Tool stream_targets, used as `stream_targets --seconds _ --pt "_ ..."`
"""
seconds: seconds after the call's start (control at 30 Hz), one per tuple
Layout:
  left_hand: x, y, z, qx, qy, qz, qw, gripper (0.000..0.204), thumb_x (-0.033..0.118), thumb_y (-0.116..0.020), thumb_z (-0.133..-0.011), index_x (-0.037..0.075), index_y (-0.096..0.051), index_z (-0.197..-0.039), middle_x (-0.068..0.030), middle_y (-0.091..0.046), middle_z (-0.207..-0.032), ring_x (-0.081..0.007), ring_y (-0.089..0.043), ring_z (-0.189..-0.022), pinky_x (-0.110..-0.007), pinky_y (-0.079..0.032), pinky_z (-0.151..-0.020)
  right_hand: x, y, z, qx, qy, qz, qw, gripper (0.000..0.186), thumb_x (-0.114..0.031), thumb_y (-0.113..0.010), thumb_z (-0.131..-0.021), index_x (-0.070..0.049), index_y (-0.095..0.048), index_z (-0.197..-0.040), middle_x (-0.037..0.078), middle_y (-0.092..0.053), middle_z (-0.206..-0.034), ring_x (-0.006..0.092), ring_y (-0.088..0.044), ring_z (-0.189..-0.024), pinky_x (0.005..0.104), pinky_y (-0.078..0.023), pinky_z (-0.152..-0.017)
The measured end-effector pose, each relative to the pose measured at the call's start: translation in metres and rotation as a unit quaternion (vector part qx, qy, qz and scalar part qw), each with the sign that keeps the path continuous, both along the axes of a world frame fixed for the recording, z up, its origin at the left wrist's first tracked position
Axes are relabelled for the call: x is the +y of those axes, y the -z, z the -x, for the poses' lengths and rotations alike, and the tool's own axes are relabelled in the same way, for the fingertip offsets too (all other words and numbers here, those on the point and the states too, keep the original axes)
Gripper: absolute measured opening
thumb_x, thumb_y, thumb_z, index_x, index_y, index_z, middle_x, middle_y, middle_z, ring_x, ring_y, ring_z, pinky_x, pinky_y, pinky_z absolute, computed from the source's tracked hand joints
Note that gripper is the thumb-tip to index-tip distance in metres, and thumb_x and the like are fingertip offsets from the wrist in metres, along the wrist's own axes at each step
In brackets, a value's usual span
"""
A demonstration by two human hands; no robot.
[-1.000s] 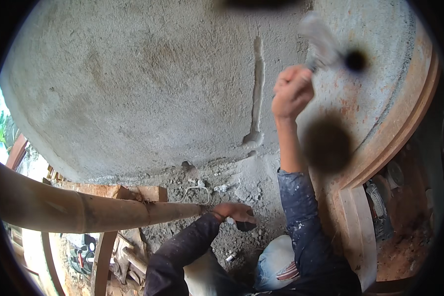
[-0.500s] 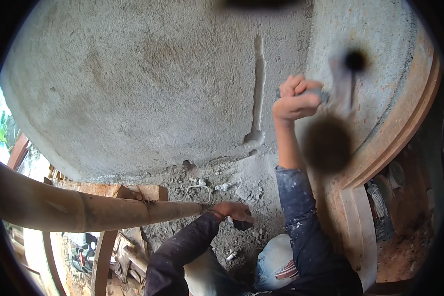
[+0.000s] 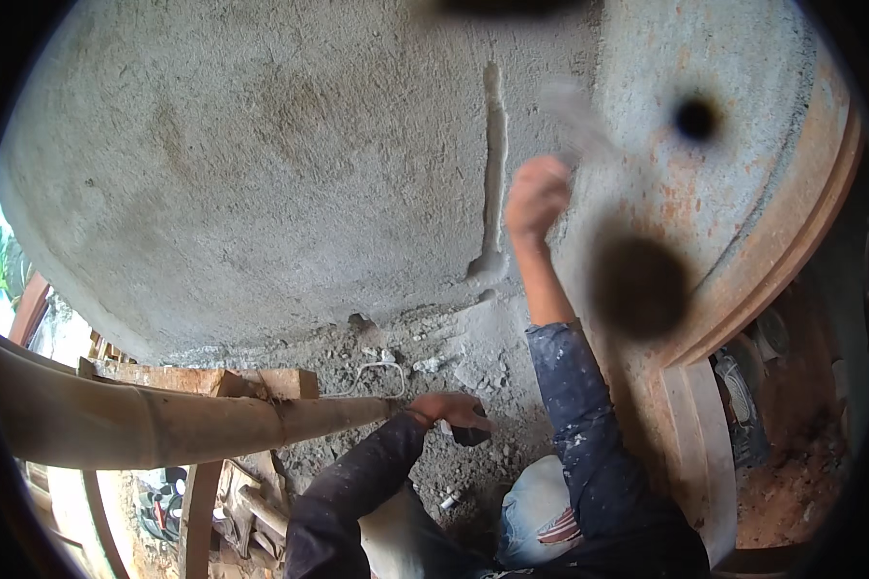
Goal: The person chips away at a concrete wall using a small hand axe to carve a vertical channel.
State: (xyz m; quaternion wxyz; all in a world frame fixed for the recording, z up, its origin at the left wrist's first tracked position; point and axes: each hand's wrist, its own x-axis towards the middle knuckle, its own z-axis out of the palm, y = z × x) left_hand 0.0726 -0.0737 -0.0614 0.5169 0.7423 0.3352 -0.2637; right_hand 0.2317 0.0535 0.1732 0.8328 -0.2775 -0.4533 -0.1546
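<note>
My right hand (image 3: 538,198) is raised in front of the wall, closed round the handle of a hand tool (image 3: 577,121). Its grey, flat-looking head is smeared by motion, so its exact kind cannot be made out. Just left of that hand, a narrow vertical groove (image 3: 494,159) runs down the rough grey wall (image 3: 290,183) and widens at its foot. My left hand (image 3: 446,409) is low, over the rubble, with its fingers curled round a small black object (image 3: 470,435). Most of that object is hidden by the hand.
A thick bamboo pole (image 3: 212,427) slants in from the left, ending beside my left wrist. Wooden beams (image 3: 193,381) lie behind it. Broken rubble (image 3: 357,449) covers the ground, with a bent pale loop (image 3: 384,367) on it. A curved brown edge (image 3: 792,251) bounds the right side.
My right hand has swung left with the tool, whose head has moved up and left towards the groove. My left hand keeps its hold, nearly still. The view has shifted slightly.
</note>
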Motion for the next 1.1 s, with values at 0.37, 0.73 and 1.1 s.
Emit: stream_targets --seconds 0.37,0.73,1.1 --pt "-0.001 -0.016 -0.006 -0.039 0.029 -0.051 0.997 0.065 0.061 -0.056 -0.080 0.002 -0.067 -0.105 -0.0110 -0.069 -0.091 -0.0233 -0.066 -0.081 -0.036 -0.050 -0.071 -0.024 -0.028 -0.012 0.066 -0.205 -0.129 0.968 0.057 -0.053 -0.033 -0.097 -0.010 -0.039 -0.061 -0.002 -0.040 -0.054 0.0091 -0.037 -0.045 0.0246 -0.029 -0.041" --pt "-0.003 -0.020 -0.001 -0.041 0.026 -0.102 0.994 0.061 0.062 -0.055 -0.081 0.005 -0.068 -0.102 -0.0090 -0.069 -0.090 -0.0214 -0.065 -0.081 -0.036 -0.051 -0.072 -0.057 -0.059 -0.002 -0.024 -0.180 -0.081 0.980 0.047 -0.040 -0.033 -0.100 -0.010 -0.038 -0.065 -0.001 -0.035 -0.052 0.0098 -0.034 -0.042 0.0208 -0.026 -0.037" --pt "-0.008 -0.019 0.004 -0.043 0.004 -0.083 0.996 0.064 0.062 -0.056 -0.080 0.005 -0.068 -0.106 -0.0094 -0.069 -0.093 -0.0214 -0.065 -0.086 -0.038 -0.050 -0.077 -0.051 -0.059 0.001 0.003 -0.139 0.098 0.986 0.050 -0.044 -0.033 -0.100 -0.010 -0.044 -0.065 -0.001 -0.042 -0.054 0.0085 -0.039 -0.047 0.0247 -0.033 -0.045"
